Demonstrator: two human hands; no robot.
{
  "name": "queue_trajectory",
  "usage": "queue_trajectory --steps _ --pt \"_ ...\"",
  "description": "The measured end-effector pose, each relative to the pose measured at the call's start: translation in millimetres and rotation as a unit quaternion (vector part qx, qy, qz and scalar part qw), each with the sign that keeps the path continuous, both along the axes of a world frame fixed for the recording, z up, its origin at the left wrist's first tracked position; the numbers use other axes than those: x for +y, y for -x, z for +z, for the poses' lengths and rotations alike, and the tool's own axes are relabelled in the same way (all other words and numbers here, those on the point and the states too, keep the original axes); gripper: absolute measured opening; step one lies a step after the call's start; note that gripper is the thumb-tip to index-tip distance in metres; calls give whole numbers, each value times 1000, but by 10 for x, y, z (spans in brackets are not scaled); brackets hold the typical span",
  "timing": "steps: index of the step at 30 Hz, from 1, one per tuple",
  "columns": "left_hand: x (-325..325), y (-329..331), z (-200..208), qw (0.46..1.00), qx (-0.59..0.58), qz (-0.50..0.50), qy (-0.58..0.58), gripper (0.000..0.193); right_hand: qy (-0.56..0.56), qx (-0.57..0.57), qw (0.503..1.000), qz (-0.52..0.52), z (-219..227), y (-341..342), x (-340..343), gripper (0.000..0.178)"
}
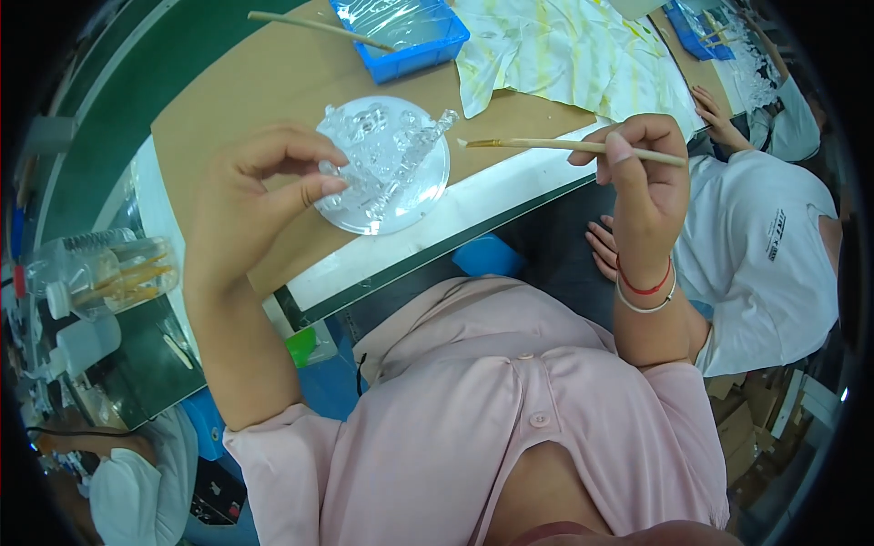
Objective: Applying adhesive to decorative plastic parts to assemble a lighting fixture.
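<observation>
Clear piece point(330, 169): pinched at the left edge of the plate; where it ends against the pieces behind is hard to tell.
Left hand point(250, 177): thumb and fingertips nearly together, with the clear piece between them.
Brush point(546, 144): roughly level, its bristle tip pointing left, near the plate's right side but apart from it.
Right hand point(645, 173): fingers closed round the brush's handle, a red band and a pale bangle at the wrist.
Plate point(426, 191): round and white, bearing a heap of transparent pieces point(369, 136).
Brown board point(209, 91): under the plate, on the table.
Blue tray point(419, 62): beyond the plate, a thin stick point(305, 25) resting across its edge.
Cloth point(564, 55): white and yellow, crumpled, right of the tray.
Co-worker point(756, 246): in a white shirt, at the right.
</observation>
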State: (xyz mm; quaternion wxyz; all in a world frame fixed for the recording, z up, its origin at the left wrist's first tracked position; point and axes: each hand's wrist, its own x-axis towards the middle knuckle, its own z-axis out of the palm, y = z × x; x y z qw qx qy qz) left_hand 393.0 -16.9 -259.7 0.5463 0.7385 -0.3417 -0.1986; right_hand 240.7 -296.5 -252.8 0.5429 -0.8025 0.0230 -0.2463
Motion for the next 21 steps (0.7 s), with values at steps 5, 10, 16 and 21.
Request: queue_trajectory --steps 5,10,16,21 --pt "-75 452 58 987 -35 150 -44 15 -69 -3 998 -2 -68 -23 -112 8" --pt "-89 702 -163 970 -138 201 -13 21 -48 -15 999 21 -73 -256 14 8" --pt "-62 843 -256 965 -59 254 21 25 157 -25 981 113 -26 -457 -20 3" --pt "-22 824 -219 968 -43 247 7 25 195 -35 969 145 -42 -529 -11 4"
